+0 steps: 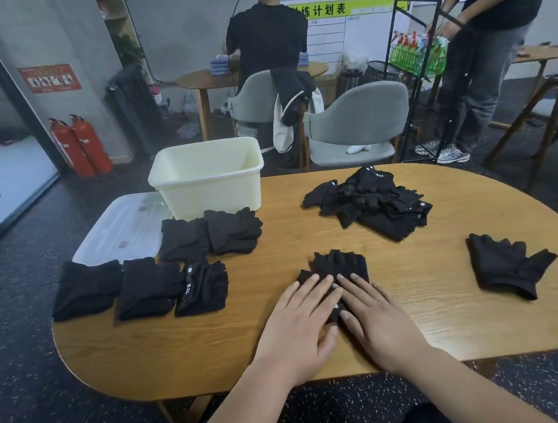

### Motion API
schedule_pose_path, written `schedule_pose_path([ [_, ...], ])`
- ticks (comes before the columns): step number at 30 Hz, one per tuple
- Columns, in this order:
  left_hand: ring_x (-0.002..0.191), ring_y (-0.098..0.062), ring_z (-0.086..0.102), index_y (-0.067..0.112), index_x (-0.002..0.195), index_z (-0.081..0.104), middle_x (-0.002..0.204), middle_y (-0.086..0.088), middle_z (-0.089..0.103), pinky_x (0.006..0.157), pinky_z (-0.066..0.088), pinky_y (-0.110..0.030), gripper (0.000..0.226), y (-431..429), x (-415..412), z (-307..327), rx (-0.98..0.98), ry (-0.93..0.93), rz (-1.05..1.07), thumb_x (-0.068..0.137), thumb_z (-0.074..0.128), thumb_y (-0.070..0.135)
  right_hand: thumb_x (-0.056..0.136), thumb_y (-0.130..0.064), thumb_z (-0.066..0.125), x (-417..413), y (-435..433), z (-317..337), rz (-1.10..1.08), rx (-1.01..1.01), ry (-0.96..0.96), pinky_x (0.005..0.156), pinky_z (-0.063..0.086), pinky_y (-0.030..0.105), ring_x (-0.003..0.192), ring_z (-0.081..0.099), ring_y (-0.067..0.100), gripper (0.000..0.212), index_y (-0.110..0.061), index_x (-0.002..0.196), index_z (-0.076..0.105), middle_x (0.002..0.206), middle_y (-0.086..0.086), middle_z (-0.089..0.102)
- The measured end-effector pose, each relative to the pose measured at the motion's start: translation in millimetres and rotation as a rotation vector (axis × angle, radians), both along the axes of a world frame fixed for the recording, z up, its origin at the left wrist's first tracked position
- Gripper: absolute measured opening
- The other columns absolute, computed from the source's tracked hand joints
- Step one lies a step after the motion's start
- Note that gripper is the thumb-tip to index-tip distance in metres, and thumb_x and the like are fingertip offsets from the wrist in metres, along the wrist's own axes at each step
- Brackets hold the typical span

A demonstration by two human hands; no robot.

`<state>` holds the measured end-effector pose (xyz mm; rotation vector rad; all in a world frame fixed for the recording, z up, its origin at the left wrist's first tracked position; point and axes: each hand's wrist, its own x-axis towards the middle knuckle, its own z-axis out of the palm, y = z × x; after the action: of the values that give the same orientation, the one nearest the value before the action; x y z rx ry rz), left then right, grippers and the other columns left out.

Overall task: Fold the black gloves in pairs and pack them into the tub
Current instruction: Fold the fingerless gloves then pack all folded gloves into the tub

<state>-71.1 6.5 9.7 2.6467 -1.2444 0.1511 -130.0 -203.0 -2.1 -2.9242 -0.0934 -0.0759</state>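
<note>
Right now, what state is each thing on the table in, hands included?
tub: upright, lid off, bottom hidden.
lid: lying flat beside tub.
folded gloves: five bundles, not yet packed.
glove pile: loose, unfolded.
spread glove: flat, unfolded, alone.
centre glove: pressed under both hands.
left hand: open.
right hand: open.

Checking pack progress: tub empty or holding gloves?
Seemingly empty: the tub shows only bare cream inner walls, its floor is hidden; folded pairs lie on the table.

Left hand (300, 326), right hand (382, 324) bare; forearms bare.
</note>
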Motion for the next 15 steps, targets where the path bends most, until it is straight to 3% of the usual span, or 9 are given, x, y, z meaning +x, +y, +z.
schedule_pose_path([
  [3, 0.162, -0.004, -0.004, 0.036, 0.169, 0.014, 0.177, 0.014, 0.006, 0.133, 0.000, -0.041, 0.063, -2, 2, -2, 0.055, 0.062, 0.011, 0.110, 0.019, 0.055, 0.106, -0.061, 0.005, -1, 0, 0, 0.008, 0.045, -0.023, 0.131, 0.007, 0.037, 0.157, -0.014, -0.003, 0.065, -0.037, 0.167, 0.009, 0.172, -0.022, -0.001],
  [7, 0.161, -0.001, -0.006, 0.034, 0.169, 0.017, 0.176, 0.015, 0.007, 0.132, -0.002, -0.038, 0.066, -1, 2, -3, 0.031, 0.104, 0.087, 0.108, 0.021, 0.059, 0.103, -0.048, 0.043, -11, -7, 1, -0.099, 0.313, -0.173, 0.123, 0.034, 0.035, 0.149, 0.031, 0.000, 0.050, -0.038, 0.152, 0.047, 0.159, -0.024, 0.038],
  [9, 0.160, 0.001, -0.009, 0.034, 0.169, 0.017, 0.176, 0.018, 0.005, 0.132, -0.003, -0.037, 0.068, 0, 4, -4, 0.027, 0.128, 0.116, 0.108, 0.023, 0.061, 0.097, -0.044, 0.054, -14, -10, -1, -0.126, 0.349, -0.187, 0.116, 0.043, 0.037, 0.139, 0.045, 0.002, 0.048, -0.039, 0.144, 0.052, 0.148, -0.024, 0.047],
  [15, 0.158, 0.006, -0.006, 0.036, 0.167, 0.023, 0.174, 0.023, 0.009, 0.132, -0.004, -0.032, 0.064, 0, 7, -7, -0.023, 0.160, 0.176, 0.109, 0.028, 0.061, 0.094, -0.040, 0.062, -10, -6, -2, -0.128, 0.180, -0.238, 0.113, 0.047, 0.039, 0.143, 0.043, 0.008, 0.049, -0.036, 0.143, 0.059, 0.141, -0.020, 0.061],
])
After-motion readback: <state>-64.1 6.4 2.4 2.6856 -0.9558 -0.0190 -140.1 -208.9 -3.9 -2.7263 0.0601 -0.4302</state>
